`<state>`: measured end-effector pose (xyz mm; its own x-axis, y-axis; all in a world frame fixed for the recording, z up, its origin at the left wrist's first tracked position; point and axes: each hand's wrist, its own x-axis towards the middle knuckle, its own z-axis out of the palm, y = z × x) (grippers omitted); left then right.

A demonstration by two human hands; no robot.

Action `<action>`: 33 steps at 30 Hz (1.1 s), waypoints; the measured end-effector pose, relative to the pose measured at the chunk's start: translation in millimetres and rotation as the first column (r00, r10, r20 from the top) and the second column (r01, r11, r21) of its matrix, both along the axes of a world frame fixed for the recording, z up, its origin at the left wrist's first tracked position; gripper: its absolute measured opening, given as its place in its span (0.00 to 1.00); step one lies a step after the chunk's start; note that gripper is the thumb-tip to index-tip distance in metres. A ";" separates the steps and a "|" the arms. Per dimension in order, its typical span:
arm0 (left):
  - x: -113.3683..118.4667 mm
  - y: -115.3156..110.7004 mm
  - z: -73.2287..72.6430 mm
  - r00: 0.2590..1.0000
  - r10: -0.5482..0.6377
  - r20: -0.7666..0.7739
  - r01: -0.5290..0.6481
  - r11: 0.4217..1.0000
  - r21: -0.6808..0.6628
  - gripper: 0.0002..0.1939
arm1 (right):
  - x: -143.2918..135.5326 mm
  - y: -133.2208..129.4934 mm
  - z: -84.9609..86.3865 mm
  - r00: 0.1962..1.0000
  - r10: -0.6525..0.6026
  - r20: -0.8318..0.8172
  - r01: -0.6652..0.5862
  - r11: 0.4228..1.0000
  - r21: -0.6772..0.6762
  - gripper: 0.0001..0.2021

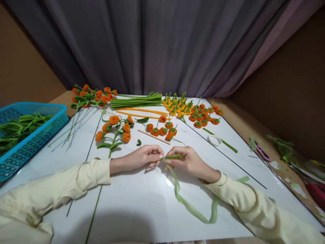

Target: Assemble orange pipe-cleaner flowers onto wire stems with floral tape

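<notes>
My left hand (149, 156) and my right hand (189, 161) meet over the white table, fingertips nearly touching. A short piece of green pipe cleaner (174, 157) sticks out to the right from my left fingertips, which pinch its end. My right thumb and finger pinch pale green floral tape (189, 207) close to that end. The tape's loose length drops to the tabletop and loops under my right forearm. Just beyond my left hand lies a stem of orange pipe-cleaner pumpkins (114, 120) with green leaves; part of it passes beneath my left wrist.
A blue basket (50, 117) of green leaves stands at left. Further back lie green pipe cleaners (137, 101), yellow pumpkins (175, 105), orange pumpkins (203, 115) and a finished bunch (95, 96). A wooden stick (153, 137) and a white tape roll (214, 140) lie nearer. Purple scissors (262, 151) rest at right.
</notes>
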<state>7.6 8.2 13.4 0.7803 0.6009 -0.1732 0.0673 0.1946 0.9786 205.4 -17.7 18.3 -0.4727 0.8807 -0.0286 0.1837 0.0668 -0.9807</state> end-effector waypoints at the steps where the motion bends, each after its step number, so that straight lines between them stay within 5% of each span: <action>1: -0.1 0.1 0.3 1.000 -0.012 -0.001 0.012 1.000 -0.001 0.11 | 0.4 0.0 0.2 1.000 0.009 0.029 -0.010 0.999 0.038 0.15; 8: -1.9 1.8 -3.3 0.998 -0.054 0.007 0.055 0.998 -0.044 0.12 | 5.8 -0.3 -2.6 0.973 0.044 0.228 -0.137 0.902 0.409 0.09; 14: -3.5 4.8 -3.5 0.996 -0.090 0.019 0.092 0.986 -0.142 0.10 | 9.7 -1.8 -10.1 0.922 0.032 0.386 -0.322 0.619 0.717 0.11; 22: -0.2 4.5 -3.7 0.998 -0.046 0.049 0.057 0.968 -0.246 0.11 | 11.8 0.4 -9.5 0.837 -0.093 0.539 -0.471 0.379 0.797 0.12; 29: -0.3 8.2 -4.5 0.997 -0.059 0.053 0.075 0.912 -0.403 0.11 | 12.0 2.0 -2.8 0.781 -0.169 0.601 -0.596 0.086 0.798 0.11; 31: -0.3 8.2 -4.4 0.997 -0.063 0.043 0.076 0.903 -0.422 0.10 | 12.3 2.3 -3.4 0.781 -0.170 0.601 -0.601 0.055 0.797 0.11; 33: 0.2 7.1 -3.8 0.998 -0.051 0.029 0.059 0.915 -0.400 0.09 | 12.9 2.7 -5.8 0.797 -0.143 0.587 -0.578 0.102 0.810 0.12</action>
